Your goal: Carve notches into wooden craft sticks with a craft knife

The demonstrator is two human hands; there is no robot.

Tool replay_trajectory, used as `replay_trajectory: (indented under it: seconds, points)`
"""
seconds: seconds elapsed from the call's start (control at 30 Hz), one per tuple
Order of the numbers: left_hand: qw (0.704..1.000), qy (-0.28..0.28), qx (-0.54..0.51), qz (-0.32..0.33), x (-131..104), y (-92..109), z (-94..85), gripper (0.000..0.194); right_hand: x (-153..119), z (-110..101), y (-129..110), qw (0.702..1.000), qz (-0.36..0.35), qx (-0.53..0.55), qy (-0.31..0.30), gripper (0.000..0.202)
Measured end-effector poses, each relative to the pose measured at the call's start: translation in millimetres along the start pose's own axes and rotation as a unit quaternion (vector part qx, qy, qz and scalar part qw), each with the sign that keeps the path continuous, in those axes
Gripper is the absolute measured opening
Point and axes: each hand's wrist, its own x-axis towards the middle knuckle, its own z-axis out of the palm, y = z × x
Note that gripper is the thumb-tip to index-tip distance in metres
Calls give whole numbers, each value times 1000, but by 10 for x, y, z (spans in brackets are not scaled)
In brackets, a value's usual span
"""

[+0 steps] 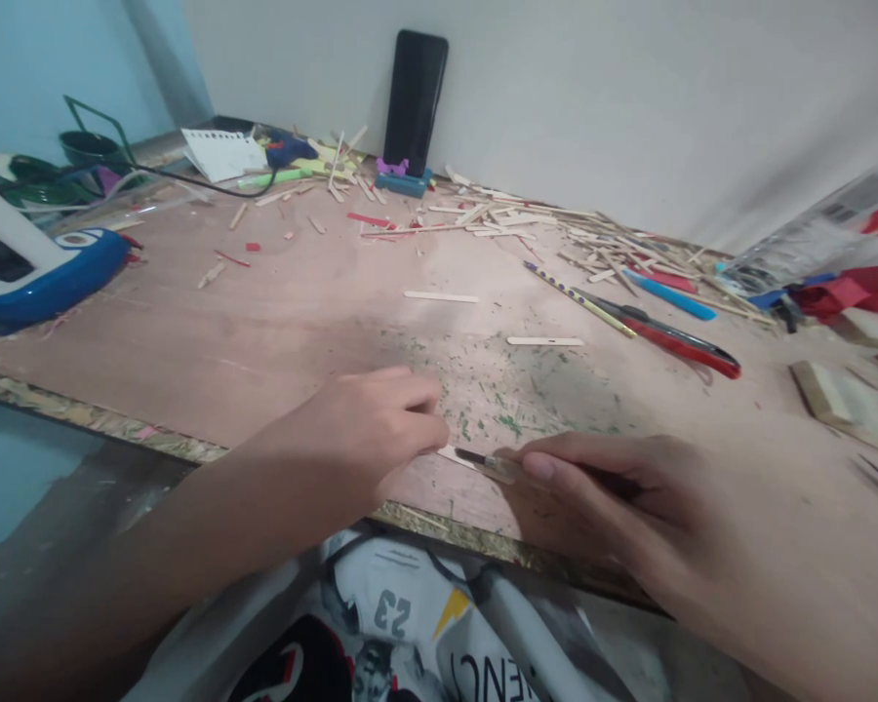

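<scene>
My left hand [370,424] presses down on a small pale wooden stick [459,456] near the front edge of the plywood board [263,331]. Its fingers are curled over the stick's left end. My right hand [615,502] grips a thin craft knife [487,461] whose dark blade tip lies on the stick, right beside my left fingertips. Green shavings [508,419] are scattered on the board just behind both hands.
Two loose sticks [440,296] [545,341] lie mid-board. A striped pencil [578,297], red-handled pliers [673,339] and a blue pen [669,295] lie right. A stick pile [527,219] and propped black phone [415,102] are behind. A blue glue gun [44,278] sits left, wooden blocks [849,400] right.
</scene>
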Motion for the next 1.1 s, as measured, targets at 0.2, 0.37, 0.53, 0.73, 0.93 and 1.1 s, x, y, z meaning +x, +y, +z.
replay_trajectory:
  seconds: [0.2,0.37,0.53,0.73,0.93,1.1]
  points:
    - [1000,1,-8,-4,-4,-12,2,30,1,-23,17,996,69,37,-39,40]
    - [1000,-6,-21,-4,8,7,-29,28,27,-144,-1,995,92,-7,-41,37]
    - [1000,7,-16,5,20,-7,-27,32,50,-219,-47,995,71,-72,9,31]
    - [1000,13,-8,5,19,-8,-5,29,35,-210,-89,996,21,-87,-30,29]
    - [1000,16,-14,7,-18,-24,5,28,52,-210,-140,994,-10,-102,-44,31]
    - [1000,14,-3,15,0,-19,-1,29,81,-192,-164,994,-46,-103,-13,32]
